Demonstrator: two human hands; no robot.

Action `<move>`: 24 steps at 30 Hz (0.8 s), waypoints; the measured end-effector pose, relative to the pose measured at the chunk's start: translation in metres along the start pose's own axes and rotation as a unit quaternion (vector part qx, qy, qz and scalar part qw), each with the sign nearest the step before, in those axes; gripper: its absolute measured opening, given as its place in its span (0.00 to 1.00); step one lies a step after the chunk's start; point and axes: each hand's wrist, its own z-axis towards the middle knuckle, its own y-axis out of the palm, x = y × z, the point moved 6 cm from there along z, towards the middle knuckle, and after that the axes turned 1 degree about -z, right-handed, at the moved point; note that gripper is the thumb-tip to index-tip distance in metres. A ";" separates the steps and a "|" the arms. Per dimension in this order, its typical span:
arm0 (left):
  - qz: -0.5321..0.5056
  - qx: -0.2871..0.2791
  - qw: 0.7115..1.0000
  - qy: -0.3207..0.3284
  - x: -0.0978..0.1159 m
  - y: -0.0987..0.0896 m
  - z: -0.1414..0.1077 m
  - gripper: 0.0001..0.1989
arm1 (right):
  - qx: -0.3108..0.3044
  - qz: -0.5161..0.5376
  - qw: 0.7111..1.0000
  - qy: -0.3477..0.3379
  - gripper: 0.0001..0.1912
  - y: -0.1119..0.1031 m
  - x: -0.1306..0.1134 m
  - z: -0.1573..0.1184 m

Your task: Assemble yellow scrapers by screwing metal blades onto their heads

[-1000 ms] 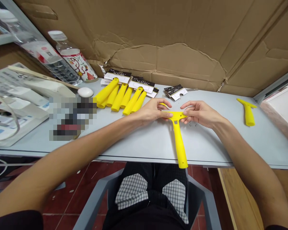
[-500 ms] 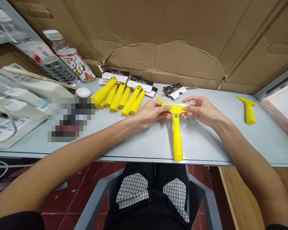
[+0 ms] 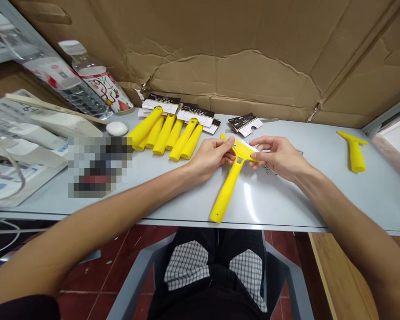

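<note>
Between my hands is a yellow plastic scraper (image 3: 229, 186), its handle slanting down and left toward the table's front edge. My left hand (image 3: 213, 156) pinches the left end of its wide head, thumb beside a small screw hole. At the head's right end, my right hand (image 3: 276, 155) grips with thumb and fingers. A pale strip, perhaps a blade, shows along the head's far edge. Several small metal screws (image 3: 267, 169) lie on the table, partly behind my right hand. Beyond the hands rests a black-and-white card packet (image 3: 246, 123).
Several yellow scrapers (image 3: 163, 138) with header cards lie back left. Another yellow scraper head and handle (image 3: 356, 155) lies far right. Two plastic bottles (image 3: 103, 86), a white oval object (image 3: 117, 129) and papers (image 3: 36, 164) occupy the left. Cardboard (image 3: 220, 49) walls the back.
The scraper has turned in my hands, its handle end swinging left and its head's right end dipping nearer me. Both hands keep hold of the head.
</note>
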 end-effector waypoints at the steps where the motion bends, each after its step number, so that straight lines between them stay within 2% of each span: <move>1: 0.000 -0.002 1.000 0.000 0.000 0.000 0.000 0.20 | 0.003 0.001 1.000 -0.002 0.22 0.000 0.001 0.000; 4: -0.001 0.007 1.000 -0.011 0.003 0.001 -0.004 0.13 | 0.024 0.006 1.000 -0.011 0.20 -0.002 0.002 0.002; 5: 0.004 0.018 1.000 -0.016 0.004 0.001 -0.007 0.15 | 0.033 0.010 0.999 -0.014 0.19 -0.003 0.002 0.003; 9: 0.086 0.048 0.995 -0.014 0.010 0.004 -0.022 0.45 | 0.069 0.034 0.997 -0.016 0.17 -0.005 0.001 0.002; 10: 0.120 0.042 0.992 -0.004 0.011 0.005 -0.025 0.49 | 0.074 0.040 0.996 -0.015 0.17 -0.004 0.001 0.001; 12: 0.198 0.025 0.980 0.025 0.013 0.009 -0.029 0.49 | 0.076 0.049 0.996 -0.013 0.17 -0.001 0.002 0.000; 15: 0.352 0.015 0.929 0.111 0.018 0.011 -0.030 0.39 | 0.071 0.059 0.996 -0.003 0.19 0.002 0.004 -0.001; 19: 0.525 0.001 0.820 0.228 0.024 0.015 -0.030 0.27 | 0.064 0.056 0.996 0.001 0.21 0.004 0.005 -0.001; 21: 0.560 -0.007 0.790 0.250 0.024 0.014 -0.029 0.27 | 0.061 0.054 0.997 0.000 0.21 0.004 0.005 -0.001; 24: 0.591 -0.015 0.761 0.268 0.022 0.013 -0.028 0.28 | 0.056 0.050 0.997 -0.002 0.22 0.005 0.006 -0.001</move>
